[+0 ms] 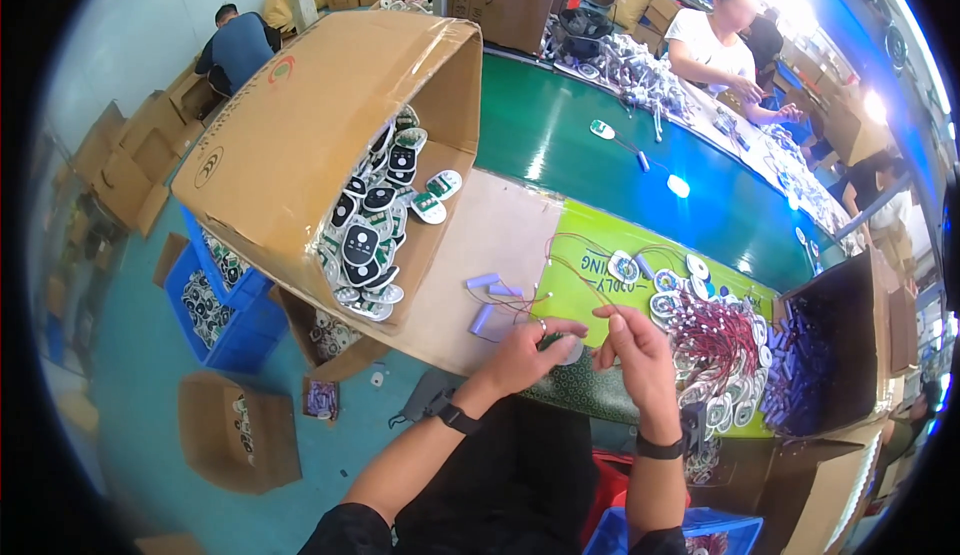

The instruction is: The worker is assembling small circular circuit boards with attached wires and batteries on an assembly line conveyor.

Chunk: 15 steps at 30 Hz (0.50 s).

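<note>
At the front edge of the workbench, my left hand (pixel 535 353) is closed around a small pale rounded casing (pixel 573 352) with a bit of green board, mostly covered by the fingers. Close beside it on the right, my right hand (pixel 637 352) pinches thin reddish wires (pixel 585 277) that rise from the fingertips over the bright green mat (pixel 580 295). Purple cylindrical batteries (pixel 482 317) with wires lie beyond my left hand. To the right of my right hand is a heap of red-wired round white parts (pixel 717 340).
A tipped cardboard box (pixel 330 85) spills white and black casings (pixel 365 240) at the left. Another box (pixel 850 330) holds purple batteries at the right. A green conveyor belt (pixel 540 120) runs beyond; a co-worker (pixel 715 45) works across it. Blue bins (pixel 245 330) stand on the floor.
</note>
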Available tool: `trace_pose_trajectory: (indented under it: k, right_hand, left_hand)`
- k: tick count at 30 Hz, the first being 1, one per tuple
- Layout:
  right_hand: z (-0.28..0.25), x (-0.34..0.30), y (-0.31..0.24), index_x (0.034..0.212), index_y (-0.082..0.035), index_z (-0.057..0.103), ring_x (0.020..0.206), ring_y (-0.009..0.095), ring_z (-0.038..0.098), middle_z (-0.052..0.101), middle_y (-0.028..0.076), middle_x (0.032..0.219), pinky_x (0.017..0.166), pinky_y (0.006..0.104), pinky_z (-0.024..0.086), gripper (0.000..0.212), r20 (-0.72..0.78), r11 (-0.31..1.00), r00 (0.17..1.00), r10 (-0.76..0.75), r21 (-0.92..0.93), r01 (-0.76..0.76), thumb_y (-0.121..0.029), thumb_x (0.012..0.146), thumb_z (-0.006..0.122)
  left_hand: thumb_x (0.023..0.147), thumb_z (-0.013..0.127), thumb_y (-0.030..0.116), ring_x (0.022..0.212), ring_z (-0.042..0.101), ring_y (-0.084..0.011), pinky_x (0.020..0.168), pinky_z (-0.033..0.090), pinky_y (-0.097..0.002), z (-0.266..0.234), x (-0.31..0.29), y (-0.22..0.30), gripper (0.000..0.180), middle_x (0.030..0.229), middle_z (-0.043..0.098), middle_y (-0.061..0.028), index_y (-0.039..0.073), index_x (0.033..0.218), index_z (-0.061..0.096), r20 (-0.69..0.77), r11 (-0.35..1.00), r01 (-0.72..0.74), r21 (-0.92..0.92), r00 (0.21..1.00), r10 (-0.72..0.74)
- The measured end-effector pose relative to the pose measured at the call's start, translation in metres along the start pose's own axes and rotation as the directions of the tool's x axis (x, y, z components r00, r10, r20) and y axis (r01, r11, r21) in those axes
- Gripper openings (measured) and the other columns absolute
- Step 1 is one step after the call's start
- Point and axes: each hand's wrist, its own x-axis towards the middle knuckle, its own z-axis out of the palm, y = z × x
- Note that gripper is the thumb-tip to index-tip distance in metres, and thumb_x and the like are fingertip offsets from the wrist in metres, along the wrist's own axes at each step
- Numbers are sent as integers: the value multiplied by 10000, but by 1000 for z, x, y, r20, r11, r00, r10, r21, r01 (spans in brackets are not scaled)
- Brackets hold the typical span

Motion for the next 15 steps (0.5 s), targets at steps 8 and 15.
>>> trace_pose_trajectory:
  k: [8,15]
  right_hand:
    - [-1,-53,50,1251,15,652,703,139,656,623,17,712,776,306,561,277,31,990,990,139,-8,-139,-194,1119,526]
    - [-4,-33,50,1307,38,622,1040,126,656,708,103,1162,931,279,515,350,-160,1000,987,-1,28,5,-195,1048,659]
  left_hand:
    - [1057,635,339,739,661,-80,614,509,-227,-1,8,17,355,894,745,18,11,1089,767,-20,879,258,-401,957,-290]
    - [998,713,337,767,733,-172,707,556,-338,27,4,6,321,872,785,-104,34,1071,792,-128,997,22,69,992,-13]
